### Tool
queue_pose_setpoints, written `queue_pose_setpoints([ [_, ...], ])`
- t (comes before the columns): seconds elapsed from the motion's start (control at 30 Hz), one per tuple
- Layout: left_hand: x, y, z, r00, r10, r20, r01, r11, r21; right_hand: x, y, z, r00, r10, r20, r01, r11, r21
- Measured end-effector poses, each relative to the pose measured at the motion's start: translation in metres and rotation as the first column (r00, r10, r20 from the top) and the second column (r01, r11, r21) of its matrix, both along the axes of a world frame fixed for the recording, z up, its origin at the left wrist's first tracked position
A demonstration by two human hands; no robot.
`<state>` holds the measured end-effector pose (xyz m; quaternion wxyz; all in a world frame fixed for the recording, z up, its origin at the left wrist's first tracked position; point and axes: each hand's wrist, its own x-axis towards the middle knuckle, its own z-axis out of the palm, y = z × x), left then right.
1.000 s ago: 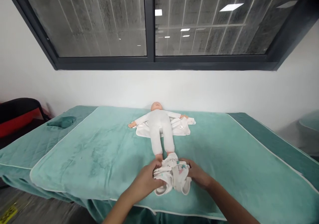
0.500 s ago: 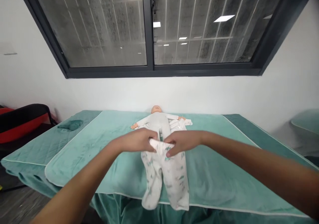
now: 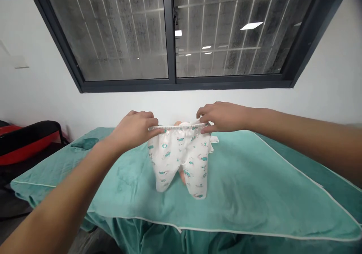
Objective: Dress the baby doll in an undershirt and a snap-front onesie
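Small white baby trousers (image 3: 181,154) with a teal and pink print hang in the air above the bed, legs pointing down. My left hand (image 3: 134,127) pinches the left end of the waistband and my right hand (image 3: 222,116) pinches the right end, stretching it flat between them. A baby doll lies behind the trousers and is almost fully hidden; only a foot (image 3: 182,176) shows between the trouser legs and a bit of white cloth (image 3: 215,139) at the right.
A teal towel with white piping (image 3: 254,193) covers the bed, whose front edge is near me. A small teal cloth (image 3: 85,143) lies at the back left. A black and red seat (image 3: 25,141) stands to the left. A wall and dark window are behind.
Both hands have lifted the trousers off the bed and moved apart along the waistband, spreading it wide. The trousers now hang in front of the doll and hide it.
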<state>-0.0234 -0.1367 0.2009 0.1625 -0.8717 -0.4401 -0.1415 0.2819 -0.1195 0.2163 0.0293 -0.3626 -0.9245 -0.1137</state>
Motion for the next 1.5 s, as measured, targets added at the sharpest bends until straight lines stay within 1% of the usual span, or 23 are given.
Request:
queue_pose_setpoints([
  [0.1, 0.001, 0.001, -0.011, 0.957, 0.163, 0.239, -0.177, 0.984, 0.037, 0.001, 0.003, -0.009, 0.948, -0.222, -0.226, 0.225, 0.974, -0.015],
  [0.17, 0.009, 0.001, -0.018, 0.845, 0.186, 0.502, -0.189, 0.981, -0.044, -0.008, 0.003, -0.02, 0.83, -0.288, -0.478, 0.217, 0.956, -0.198],
  [0.2, 0.015, 0.001, -0.023, 0.759, 0.164, 0.63, -0.138, 0.986, -0.09, -0.016, 0.003, -0.028, 0.748, -0.319, -0.582, 0.129, 0.93, -0.344],
  [0.23, 0.022, 0.002, -0.028, 0.662, 0.127, 0.739, -0.041, 0.99, -0.133, -0.025, 0.003, -0.036, 0.663, -0.364, -0.654, -0.009, 0.87, -0.494],
  [0.27, 0.03, 0.003, -0.035, 0.563, 0.087, 0.822, 0.095, 0.981, -0.168, -0.035, 0.004, -0.044, 0.584, -0.422, -0.694, -0.174, 0.769, -0.614],
  [0.33, 0.043, 0.008, -0.054, 0.399, 0.028, 0.916, 0.381, 0.904, -0.194, -0.058, 0.01, -0.062, 0.432, -0.536, -0.725, -0.471, 0.552, -0.688],
  [0.37, 0.048, 0.011, -0.067, 0.356, 0.014, 0.935, 0.475, 0.858, -0.194, -0.07, 0.015, -0.072, 0.337, -0.585, -0.738, -0.574, 0.493, -0.653],
  [0.4, 0.051, 0.015, -0.083, 0.344, 0.011, 0.939, 0.511, 0.837, -0.197, -0.08, 0.022, -0.082, 0.232, -0.627, -0.744, -0.648, 0.471, -0.598],
  [0.43, 0.052, 0.02, -0.101, 0.368, 0.025, 0.93, 0.484, 0.849, -0.214, -0.089, 0.03, -0.095, 0.131, -0.657, -0.742, -0.695, 0.474, -0.541],
  [0.5, 0.05, 0.032, -0.143, 0.443, 0.145, 0.885, 0.335, 0.889, -0.313, -0.103, 0.051, -0.126, 0.017, -0.681, -0.732, -0.693, 0.52, -0.5],
  [0.53, 0.047, 0.04, -0.165, 0.448, 0.227, 0.865, 0.275, 0.885, -0.375, -0.107, 0.064, -0.145, 0.021, -0.678, -0.735, -0.648, 0.55, -0.527],
  [0.6, 0.037, 0.056, -0.208, 0.403, 0.393, 0.826, 0.219, 0.836, -0.504, -0.112, 0.09, -0.187, 0.14, -0.666, -0.733, -0.403, 0.638, -0.656],
  [0.7, 0.023, 0.08, -0.258, 0.408, 0.58, 0.705, 0.061, 0.754, -0.655, -0.104, 0.134, -0.245, 0.176, -0.673, -0.718, -0.157, 0.701, -0.696],
  [0.73, 0.021, 0.086, -0.269, 0.414, 0.594, 0.69, -0.001, 0.758, -0.652, -0.098, 0.15, -0.26, 0.181, -0.662, -0.727, -0.096, 0.724, -0.683],
  [0.8, 0.022, 0.095, -0.281, 0.442, 0.547, 0.711, -0.087, 0.815, -0.573, -0.081, 0.184, -0.282, 0.204, -0.632, -0.747, 0.022, 0.766, -0.642],
  [0.87, 0.031, 0.103, -0.284, 0.473, 0.474, 0.743, -0.036, 0.853, -0.521, -0.063, 0.221, -0.295, 0.242, -0.621, -0.746, 0.119, 0.782, -0.612],
  [0.9, 0.037, 0.107, -0.282, 0.464, 0.477, 0.746, 0.052, 0.826, -0.561, -0.055, 0.239, -0.299, 0.266, -0.625, -0.734, 0.158, 0.779, -0.606],
  [0.97, 0.051, 0.119, -0.278, 0.384, 0.573, 0.724, 0.289, 0.67, -0.684, -0.042, 0.275, -0.304, 0.321, -0.646, -0.693, 0.213, 0.762, -0.612],
  [1.03, 0.063, 0.134, -0.274, 0.242, 0.702, 0.669, 0.48, 0.513, -0.712, -0.034, 0.306, -0.307, 0.384, -0.671, -0.634, 0.234, 0.735, -0.636],
  [1.13, 0.075, 0.155, -0.274, 0.035, 0.85, 0.526, 0.68, 0.365, -0.636, -0.03, 0.341, -0.306, 0.49, -0.688, -0.535, 0.216, 0.69, -0.69],
  [1.23, 0.079, 0.169, -0.275, -0.077, 0.902, 0.425, 0.776, 0.322, -0.543, -0.032, 0.364, -0.296, 0.6, -0.647, -0.471, 0.14, 0.665, -0.734],
  [1.33, 0.071, 0.179, -0.268, -0.115, 0.908, 0.402, 0.804, 0.323, -0.499, -0.041, 0.376, -0.277, 0.684, -0.584, -0.437, 0.049, 0.635, -0.771],
  [1.5, 0.011, 0.196, -0.244, -0.101, 0.891, 0.443, 0.758, 0.357, -0.545, -0.085, 0.385, -0.242, 0.756, -0.403, -0.515, -0.195, 0.613, -0.766],
])
